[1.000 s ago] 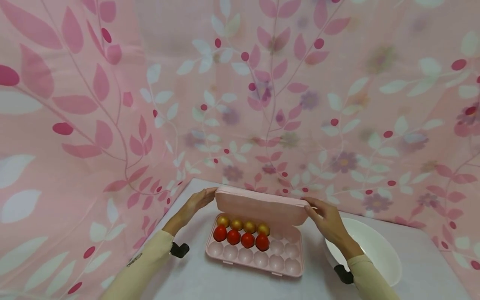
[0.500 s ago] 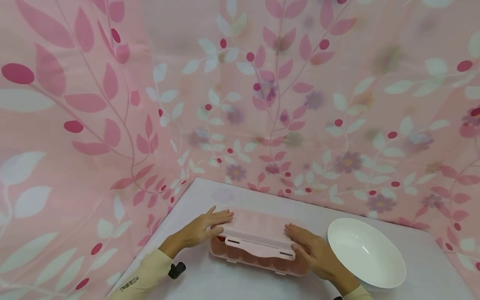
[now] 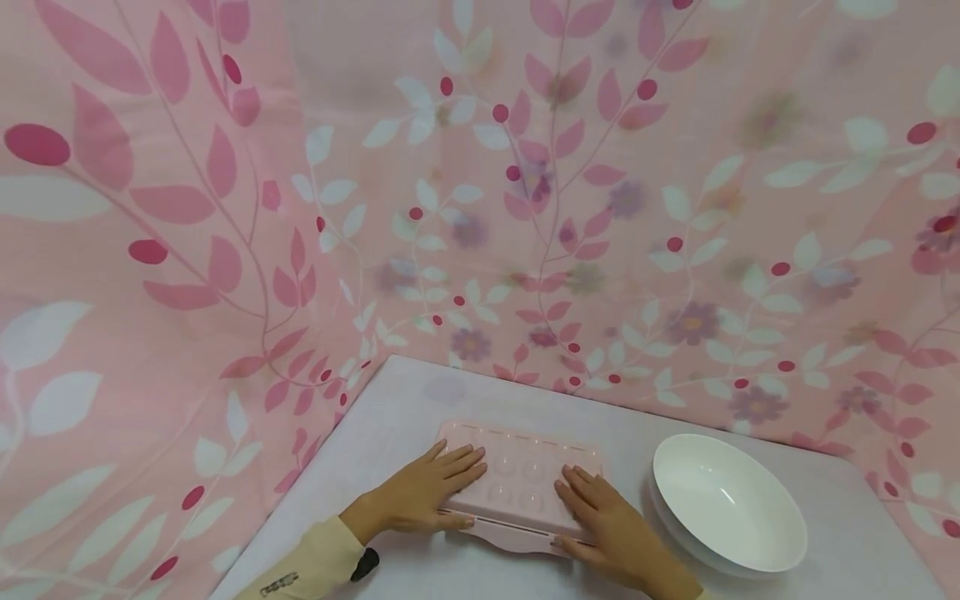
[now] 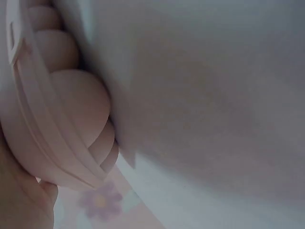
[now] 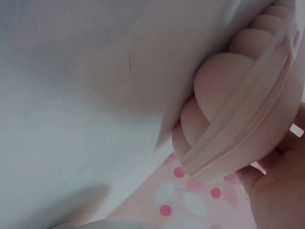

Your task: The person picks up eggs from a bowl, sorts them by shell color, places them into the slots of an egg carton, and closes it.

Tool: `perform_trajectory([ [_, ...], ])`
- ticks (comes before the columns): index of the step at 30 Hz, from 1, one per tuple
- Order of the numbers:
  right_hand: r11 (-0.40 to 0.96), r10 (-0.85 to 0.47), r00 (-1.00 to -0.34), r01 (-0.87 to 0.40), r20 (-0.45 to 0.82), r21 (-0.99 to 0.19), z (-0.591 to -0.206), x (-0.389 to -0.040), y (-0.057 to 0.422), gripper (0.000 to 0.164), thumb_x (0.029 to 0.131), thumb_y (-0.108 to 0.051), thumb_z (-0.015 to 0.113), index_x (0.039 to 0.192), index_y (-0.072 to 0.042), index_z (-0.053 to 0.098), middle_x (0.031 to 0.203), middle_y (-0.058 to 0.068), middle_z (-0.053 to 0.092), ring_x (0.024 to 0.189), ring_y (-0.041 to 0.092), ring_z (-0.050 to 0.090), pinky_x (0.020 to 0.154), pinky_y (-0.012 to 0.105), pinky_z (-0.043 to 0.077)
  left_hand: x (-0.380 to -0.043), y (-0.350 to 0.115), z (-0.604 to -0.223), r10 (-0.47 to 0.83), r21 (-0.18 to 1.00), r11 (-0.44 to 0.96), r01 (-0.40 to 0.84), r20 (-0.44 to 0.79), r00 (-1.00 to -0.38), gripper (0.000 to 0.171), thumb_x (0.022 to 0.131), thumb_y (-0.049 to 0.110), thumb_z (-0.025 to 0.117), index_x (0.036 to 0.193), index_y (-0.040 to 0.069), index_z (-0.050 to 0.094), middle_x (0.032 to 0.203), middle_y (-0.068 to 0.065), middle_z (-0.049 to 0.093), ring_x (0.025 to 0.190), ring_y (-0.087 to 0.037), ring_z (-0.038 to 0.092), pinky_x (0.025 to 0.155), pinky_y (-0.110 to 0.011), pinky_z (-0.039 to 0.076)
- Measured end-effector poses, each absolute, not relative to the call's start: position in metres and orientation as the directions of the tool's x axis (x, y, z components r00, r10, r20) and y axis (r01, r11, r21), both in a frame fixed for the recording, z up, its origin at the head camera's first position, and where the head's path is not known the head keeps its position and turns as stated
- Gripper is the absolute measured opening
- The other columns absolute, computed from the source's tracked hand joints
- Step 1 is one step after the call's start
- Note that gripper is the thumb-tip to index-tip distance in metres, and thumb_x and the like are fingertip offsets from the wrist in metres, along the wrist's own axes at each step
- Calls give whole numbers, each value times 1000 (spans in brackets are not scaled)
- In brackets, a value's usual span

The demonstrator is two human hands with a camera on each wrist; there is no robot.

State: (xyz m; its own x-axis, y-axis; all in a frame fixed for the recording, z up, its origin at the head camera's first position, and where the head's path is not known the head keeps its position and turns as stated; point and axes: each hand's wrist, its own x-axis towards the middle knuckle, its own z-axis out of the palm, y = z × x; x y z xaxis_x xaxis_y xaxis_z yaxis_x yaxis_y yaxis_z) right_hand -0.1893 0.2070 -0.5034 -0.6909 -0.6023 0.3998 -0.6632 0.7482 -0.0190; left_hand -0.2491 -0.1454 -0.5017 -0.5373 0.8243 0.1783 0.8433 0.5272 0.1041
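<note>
A pink plastic egg carton lies on the white cloth with its lid down. My left hand rests on the lid's left end with fingers spread, and the thumb reaches the front edge. At the other end, my right hand lies with its fingers straight across the lid and its thumb by the front flap. In both wrist views the carton's rounded cups show below a rim where lid and base meet. The lid hides whatever the carton holds.
To the right of the carton and apart from it stands a white oval bowl. The white-covered table meets pink floral curtains at its back and left.
The raised lid has come down toward me over the red and gold eggs, from upright to closed. Both hands have moved from its edges onto its top.
</note>
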Motion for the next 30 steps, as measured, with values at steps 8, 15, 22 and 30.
perform_trajectory([
  [8, 737, -626, -661, -675, 414, 36, -504, -188, 205, 87, 76, -69, 67, 139, -10, 56, 147, 13, 47, 134, 28, 44, 107, 51, 38, -250, -143, -512, 854, -48, 491, 870, 223, -470, 89, 87, 74, 43, 156, 21, 24, 161, -9, 20, 146, -27, 22, 114, -61, 20],
  [15, 741, -633, -685, -671, 361, 28, -504, -187, 201, 87, 73, -68, 70, 137, -9, 58, 144, 16, 49, 132, 31, 47, 104, 51, 42, -247, -147, -517, 863, -66, 467, 882, 254, -438, 85, 89, 63, 56, 155, 19, 26, 160, -11, 22, 145, -29, 23, 112, -63, 23],
  [22, 747, -636, -690, -664, 345, 48, -499, -188, 196, 80, 70, -55, 81, 132, -8, 61, 139, 20, 52, 126, 36, 52, 101, 53, 45, -249, -146, -519, 854, -78, 471, 878, 289, -432, 87, 84, 51, 70, 154, 18, 31, 159, -10, 26, 144, -29, 27, 112, -60, 26],
  [30, 746, -615, -691, -666, 379, -3, -500, -192, 193, 79, 66, -50, 85, 129, -6, 64, 138, 19, 54, 125, 35, 52, 100, 53, 45, -252, -147, -519, 853, -76, 479, 875, 276, -443, 88, 82, 53, 70, 153, 17, 33, 158, -11, 28, 143, -30, 29, 111, -59, 28],
])
